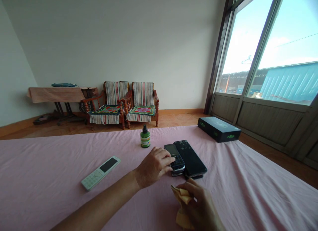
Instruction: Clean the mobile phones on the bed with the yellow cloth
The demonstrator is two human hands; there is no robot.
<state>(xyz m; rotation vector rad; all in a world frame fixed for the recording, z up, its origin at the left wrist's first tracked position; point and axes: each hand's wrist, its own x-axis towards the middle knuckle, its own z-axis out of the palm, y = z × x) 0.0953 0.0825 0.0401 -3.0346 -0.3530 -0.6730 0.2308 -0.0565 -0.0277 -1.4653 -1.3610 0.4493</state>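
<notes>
My left hand (156,165) reaches to the middle of the bed-like pink surface, its fingers bent over the left side of a dark keypad phone (178,162) and the thumb at its near edge. Another device seems to lie beneath that phone. Right beside it lies a large black smartphone (190,159), also stacked on something dark. Closer to me, my right hand (200,202) pinches a folded yellow cloth (184,217), part of which hangs down. Off to the left rests a white remote control (100,174) with a dark screen.
A green spray bottle (145,138) stands upright beyond my left hand. Toward the far right edge of the pink cloth (231,178) sits a black box (218,129). Two wooden armchairs (142,95) and a covered table (57,95) stand by the wall; windows (280,58) are on the right.
</notes>
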